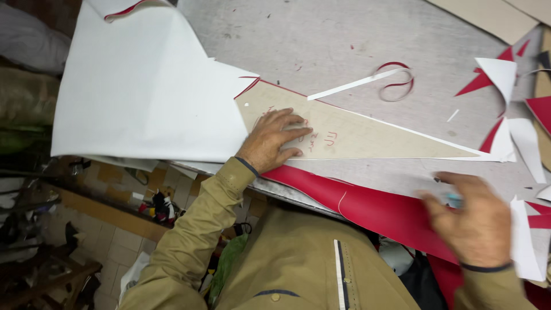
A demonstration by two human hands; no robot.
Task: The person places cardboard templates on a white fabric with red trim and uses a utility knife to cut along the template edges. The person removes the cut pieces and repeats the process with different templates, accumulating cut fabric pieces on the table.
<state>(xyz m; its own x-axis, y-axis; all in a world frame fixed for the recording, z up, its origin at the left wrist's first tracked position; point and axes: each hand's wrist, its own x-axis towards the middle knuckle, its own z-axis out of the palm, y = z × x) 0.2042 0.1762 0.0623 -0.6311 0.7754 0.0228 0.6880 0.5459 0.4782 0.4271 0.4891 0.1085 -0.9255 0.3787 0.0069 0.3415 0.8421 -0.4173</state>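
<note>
Tan card is what the left hand (274, 139) presses flat, fingers spread open on the wide end of a long triangular pattern piece (350, 136) with red scribbles on it. That template lies across the grey table (321, 40), its point running off to the right. The right hand (473, 221) is blurred at the near edge; it looks curled around something small and pale blue, but I cannot tell what, nor how firmly. Between the hands a red sheet (373, 206) hangs over the table's edge toward the person's olive jacket (298, 264). Left of the template a big white sheet (143, 86), red on its underside, lies folded back and droops past the table's corner. Further out, a thin white strip (353, 85) and a curled red trimming (396, 83) rest on the worn, scratched surface, and red and white offcuts (505, 80) crowd the right side. Below the table on the left is a tiled floor (120, 241) littered with scraps and dark clutter.
</note>
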